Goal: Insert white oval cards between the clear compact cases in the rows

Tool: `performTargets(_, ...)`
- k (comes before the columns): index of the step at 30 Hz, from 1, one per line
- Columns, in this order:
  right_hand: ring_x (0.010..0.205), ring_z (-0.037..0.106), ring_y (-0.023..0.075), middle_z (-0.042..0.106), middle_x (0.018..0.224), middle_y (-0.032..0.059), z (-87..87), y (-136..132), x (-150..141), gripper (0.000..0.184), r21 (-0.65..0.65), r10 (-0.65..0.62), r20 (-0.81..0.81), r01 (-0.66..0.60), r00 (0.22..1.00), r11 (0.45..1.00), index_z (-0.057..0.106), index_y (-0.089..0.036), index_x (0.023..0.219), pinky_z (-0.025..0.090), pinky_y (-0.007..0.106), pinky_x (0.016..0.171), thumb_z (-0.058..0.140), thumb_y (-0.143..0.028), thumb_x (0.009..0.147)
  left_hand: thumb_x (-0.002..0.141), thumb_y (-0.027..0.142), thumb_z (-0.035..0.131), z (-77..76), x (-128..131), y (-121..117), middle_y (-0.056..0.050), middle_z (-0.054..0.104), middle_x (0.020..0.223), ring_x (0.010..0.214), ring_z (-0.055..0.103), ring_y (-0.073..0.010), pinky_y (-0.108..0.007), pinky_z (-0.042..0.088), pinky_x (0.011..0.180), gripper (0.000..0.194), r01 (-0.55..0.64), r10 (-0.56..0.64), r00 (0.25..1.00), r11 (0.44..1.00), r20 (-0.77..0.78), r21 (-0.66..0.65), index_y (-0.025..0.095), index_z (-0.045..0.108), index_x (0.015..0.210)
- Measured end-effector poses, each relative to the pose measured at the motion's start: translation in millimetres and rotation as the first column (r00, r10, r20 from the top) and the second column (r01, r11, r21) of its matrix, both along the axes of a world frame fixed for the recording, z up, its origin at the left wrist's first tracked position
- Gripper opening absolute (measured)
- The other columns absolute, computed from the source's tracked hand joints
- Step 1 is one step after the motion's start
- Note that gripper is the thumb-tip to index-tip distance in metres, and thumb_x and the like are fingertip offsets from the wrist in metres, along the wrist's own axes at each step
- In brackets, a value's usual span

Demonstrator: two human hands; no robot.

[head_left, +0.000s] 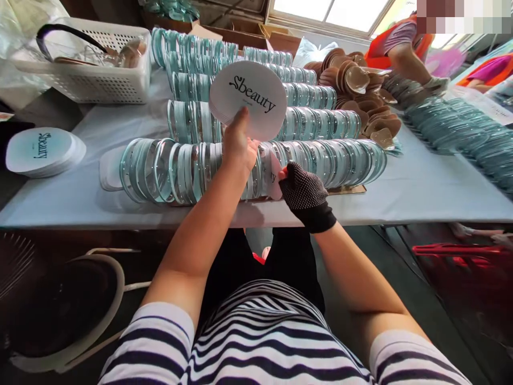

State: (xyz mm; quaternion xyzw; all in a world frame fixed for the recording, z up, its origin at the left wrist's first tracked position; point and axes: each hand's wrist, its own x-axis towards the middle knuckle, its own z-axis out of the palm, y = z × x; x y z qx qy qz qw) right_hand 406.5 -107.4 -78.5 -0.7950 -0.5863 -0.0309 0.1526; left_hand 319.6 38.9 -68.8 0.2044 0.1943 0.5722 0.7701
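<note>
My bare left hand (pixel 239 141) grips a stack of white rounded cards (pixel 256 91) printed "Sbeauty", thumb on the front face. Below it, my right hand (pixel 306 190), in a black dotted fingerless glove, pinches the edge of a single card (pixel 274 179) with matching print. That card stands between round mirror discs (pixel 184 171) in the nearest row, partly hidden by them. The discs are upright on edge, packed side by side, with glossy teal rims. Several similar rows (pixel 192 115) run behind this one.
More cards (pixel 44 152) are piled at the table's left, in front of a white perforated basket (pixel 100 88). Brown hand-mirror frames (pixel 356 80) are heaped at the back right, near further discs (pixel 460 125). A co-worker's gloved hand (pixel 436 84) is there. A round stool (pixel 64 310) stands below left.
</note>
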Motion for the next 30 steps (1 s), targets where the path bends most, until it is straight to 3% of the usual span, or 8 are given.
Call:
performTargets(6,0.078,0.063,0.0218,0.071,0.092,0.0121,-2.5,13.4,-1.1,0.034,-0.104,0.009,0.105,0.002,0.994,0.995,0.064,-0.015,0.108,0.037,0.029,0.066,0.036,-0.031,0.098,0.095,0.049,0.054,-2.8,-0.4,3.1,0.012,0.060,0.139,0.151,0.026,-0.0202,-0.055,0.019,0.125,0.044,0.029,-0.024,0.996,0.998,-0.089,0.053,0.046,0.048,0.139)
performTargets(10,0.084,0.064,0.0235,0.071,0.092,0.0128,2.5,16.8,-7.1,0.032,-0.166,0.043,0.120,-0.023,0.992,0.986,0.068,-0.016,0.101,0.041,0.030,0.070,0.040,-0.031,0.097,0.100,0.034,0.046,-0.1,-1.8,6.9,0.009,0.054,0.146,0.143,0.042,-0.0199,-0.054,0.022,0.125,0.052,0.081,-0.079,0.996,0.995,-0.027,0.050,0.041,0.034,0.150)
performTargets(13,0.087,0.064,0.0256,0.070,0.092,0.0140,0.8,21.0,-5.4,0.031,-0.119,0.014,0.090,-0.003,0.996,0.993,0.068,-0.015,0.103,0.044,0.032,0.074,0.043,-0.032,0.096,0.101,0.036,0.043,4.2,-2.8,10.7,0.008,0.053,0.147,0.140,0.046,-0.0206,-0.053,0.028,0.123,0.053,0.081,-0.082,0.995,0.997,-0.056,-0.019,0.040,0.031,0.152)
performTargets(17,0.093,0.063,0.0244,0.070,0.098,0.0115,-12.6,18.2,-2.9,0.032,-0.003,0.014,-0.020,-0.015,1.000,1.000,0.065,-0.015,0.113,0.046,0.033,0.078,0.041,-0.029,0.097,0.102,0.036,0.038,10.6,-5.5,10.4,0.011,0.049,0.150,0.139,0.048,-0.0192,-0.050,0.036,0.120,0.050,0.103,-0.109,0.989,0.993,-0.100,-0.065,0.043,0.030,0.151)
performTargets(22,0.079,0.064,0.0203,0.068,0.083,0.0109,-19.6,14.8,-9.3,0.024,-0.016,0.017,-0.190,-0.020,0.982,1.000,0.067,-0.012,0.100,0.047,0.028,0.069,0.047,-0.023,0.095,0.105,0.031,0.036,17.5,-6.6,3.1,-0.001,0.042,0.157,0.134,0.052,-0.0198,-0.053,0.033,0.120,0.048,0.079,-0.080,0.992,0.997,-0.094,-0.022,0.024,0.030,0.152)
performTargets(25,0.053,0.053,0.0103,0.061,0.064,0.0011,-16.5,13.3,-7.1,0.032,-0.010,0.121,-0.463,-0.142,0.878,0.990,0.067,-0.009,0.094,0.044,0.021,0.052,0.045,-0.031,0.095,0.105,0.032,0.035,16.4,-5.3,1.7,0.003,0.043,0.156,0.134,0.053,-0.0177,-0.047,0.040,0.118,0.047,0.085,-0.086,0.990,0.996,-0.109,-0.013,0.029,0.029,0.152)
performTargets(28,0.043,0.046,0.0087,0.055,0.056,-0.0038,-11.0,7.5,0.9,0.037,0.005,0.230,-0.640,-0.296,0.733,0.955,0.066,-0.009,0.098,0.042,0.021,0.044,0.039,-0.034,0.098,0.105,0.032,0.039,10.9,-1.9,1.3,0.007,0.055,0.146,0.135,0.050,-0.0172,-0.046,0.038,0.119,0.046,0.029,-0.024,0.993,0.999,-0.119,0.035,0.035,0.033,0.150)
performTargets(30,0.048,0.054,0.0115,0.058,0.057,-0.0007,-3.3,7.1,9.6,0.032,0.020,0.249,-0.615,-0.302,0.748,0.953,0.067,-0.011,0.097,0.046,0.023,0.048,0.045,-0.033,0.096,0.104,0.031,0.045,7.3,1.9,0.1,0.008,0.062,0.138,0.134,0.050,-0.0163,-0.045,0.034,0.121,0.044,-0.032,0.042,0.991,0.997,-0.126,0.074,0.037,0.039,0.147)
